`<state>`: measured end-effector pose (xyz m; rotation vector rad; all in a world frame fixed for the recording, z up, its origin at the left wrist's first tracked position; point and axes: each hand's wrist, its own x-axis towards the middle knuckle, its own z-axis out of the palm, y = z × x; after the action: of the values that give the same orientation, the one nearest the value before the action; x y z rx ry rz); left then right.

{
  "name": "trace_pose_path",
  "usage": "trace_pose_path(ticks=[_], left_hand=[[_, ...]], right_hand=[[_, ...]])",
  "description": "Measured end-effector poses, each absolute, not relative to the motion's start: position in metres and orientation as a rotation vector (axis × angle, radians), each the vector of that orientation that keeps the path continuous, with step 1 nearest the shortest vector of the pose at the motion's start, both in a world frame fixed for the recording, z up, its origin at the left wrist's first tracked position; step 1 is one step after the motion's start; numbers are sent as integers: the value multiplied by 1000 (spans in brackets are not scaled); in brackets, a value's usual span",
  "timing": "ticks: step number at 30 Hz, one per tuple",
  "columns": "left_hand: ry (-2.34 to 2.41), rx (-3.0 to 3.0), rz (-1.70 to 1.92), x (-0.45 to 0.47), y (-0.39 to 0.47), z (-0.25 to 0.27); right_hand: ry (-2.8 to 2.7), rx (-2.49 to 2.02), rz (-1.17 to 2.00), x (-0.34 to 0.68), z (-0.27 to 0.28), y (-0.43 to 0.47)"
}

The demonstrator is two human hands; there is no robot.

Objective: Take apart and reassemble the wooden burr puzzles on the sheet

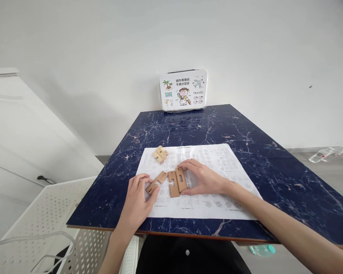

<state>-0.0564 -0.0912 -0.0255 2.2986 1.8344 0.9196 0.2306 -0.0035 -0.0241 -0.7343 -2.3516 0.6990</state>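
Hands [139,195] half-curled around wooden pieces [182,187], thumbs inward

Tabletop [188,129] is dark blue, veined pale. Wooden pieces [174,190] brown; block cluster [160,155] pale tan. Sheet [231,179] white, grey-printed. Case [183,91] white, coloured cartoons.

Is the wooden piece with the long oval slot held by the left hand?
No, the slotted piece is held by the right hand, while the left hand holds a different, notched piece.
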Motion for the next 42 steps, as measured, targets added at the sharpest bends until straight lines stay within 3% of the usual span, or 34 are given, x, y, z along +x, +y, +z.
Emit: trace_pose_path(ticks=[9, 15, 18, 25, 42], left_hand=[[1818, 2276, 853, -58, -90, -24], [1758, 2224, 1007, -55, -97, -12], [1755, 2017, 1039, -49, -105, 1], [1422, 1494, 1046, -16, -106, 14], [1150, 1305, 1034, 8, -108, 2]], right_hand=[[-2286, -709, 648, 229, -26, -3], [-2222, -662, 705, 226, -23, -7], [-2153, -651, 836, 224, -22, -8], [-1638, -476, 1584, 228, -14, -2], [-1576, -334, 1756, 226, -22, 2]])
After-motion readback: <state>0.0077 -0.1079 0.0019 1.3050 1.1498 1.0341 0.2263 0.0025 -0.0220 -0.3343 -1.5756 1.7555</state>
